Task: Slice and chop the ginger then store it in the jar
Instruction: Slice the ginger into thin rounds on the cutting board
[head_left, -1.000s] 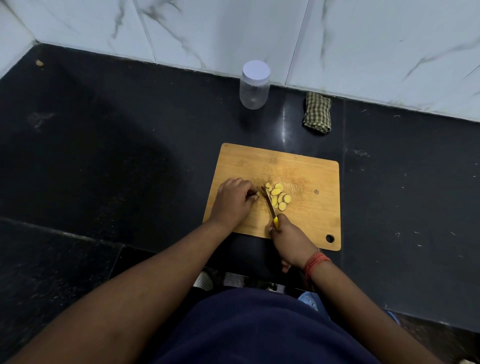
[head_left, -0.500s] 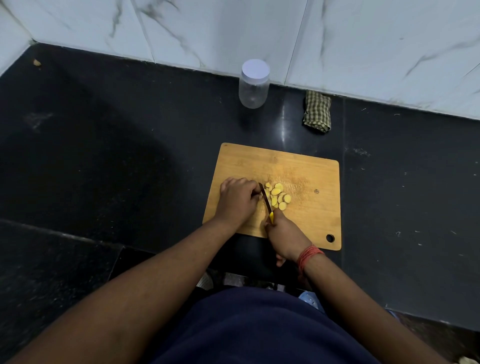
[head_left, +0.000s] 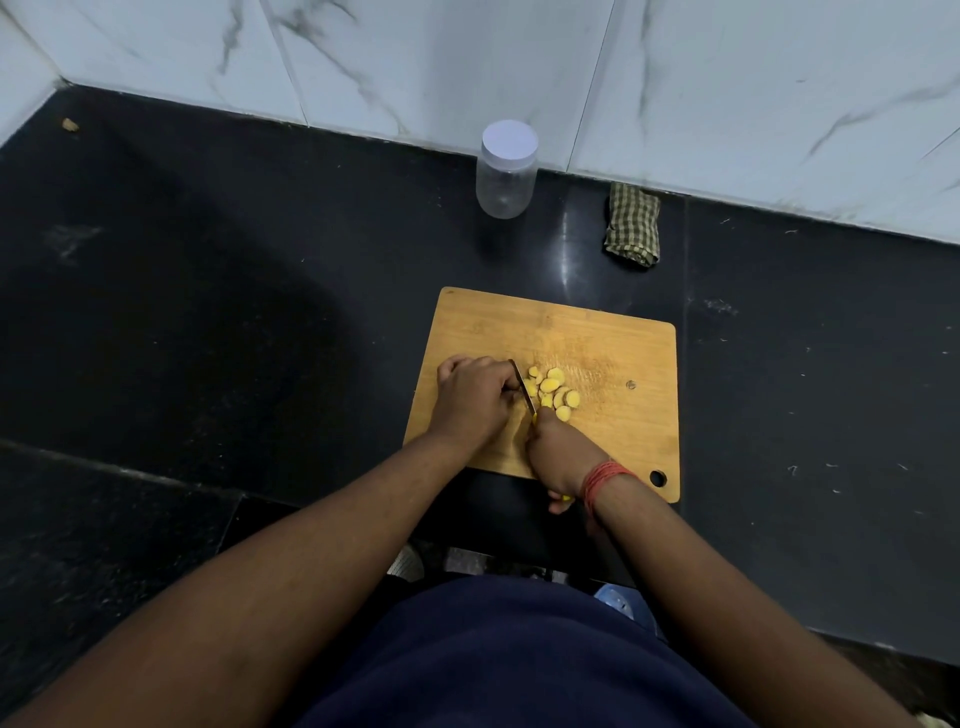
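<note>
A wooden cutting board (head_left: 597, 338) lies on the black counter. Several yellow ginger slices (head_left: 553, 389) sit in a small pile near its middle. My left hand (head_left: 475, 397) is curled on the board just left of the pile, holding the uncut ginger piece, which is hidden under my fingers. My right hand (head_left: 558, 452) grips a yellow-handled knife (head_left: 522, 387), whose blade stands between my left hand and the slices. A clear plastic jar (head_left: 506, 174) with a white lid on it stands upright at the back by the wall.
A folded green checked cloth (head_left: 632, 224) lies by the wall right of the jar. White marble tiles (head_left: 727, 93) rise behind the black counter (head_left: 234, 312). A small brown scrap (head_left: 70, 124) sits in the far left corner. The counter's front edge is close to my body.
The knife blade and my right hand have shifted slightly left, closer against my left hand's fingers. The pile of slices stays in place.
</note>
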